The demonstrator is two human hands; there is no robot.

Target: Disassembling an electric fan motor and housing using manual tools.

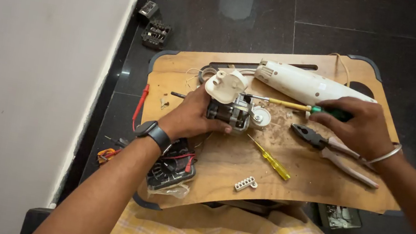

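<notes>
From the head camera, a wooden counter (319, 185) is being looked down on, laid across the lap of a person in a yellow checked garment, with dark floor tiles around it. A small electric motor (231, 112) with a white plastic cap on top is being held near the middle of the counter by the left hand (194, 117), whose grip is being closed around the motor's body; a dark watch is being worn on that wrist. A screwdriver (298, 107) with a yellow shaft and green handle is being clasped by the right hand (362, 127), the grip being wrapped tightly over the handle, and its tip is being pointed at the top of the motor. A white plastic housing (307, 85) is lying just behind the screwdriver. A pair of pliers (335, 154) is resting on the counter under the right hand, though whether it is being touched cannot be told. A second, yellow-handled screwdriver (270, 160) is lying in front of the motor, and a small white terminal strip (245, 183) is lying near the front edge. A multimeter (172, 170) with red leads is sitting at the counter's left corner.
</notes>
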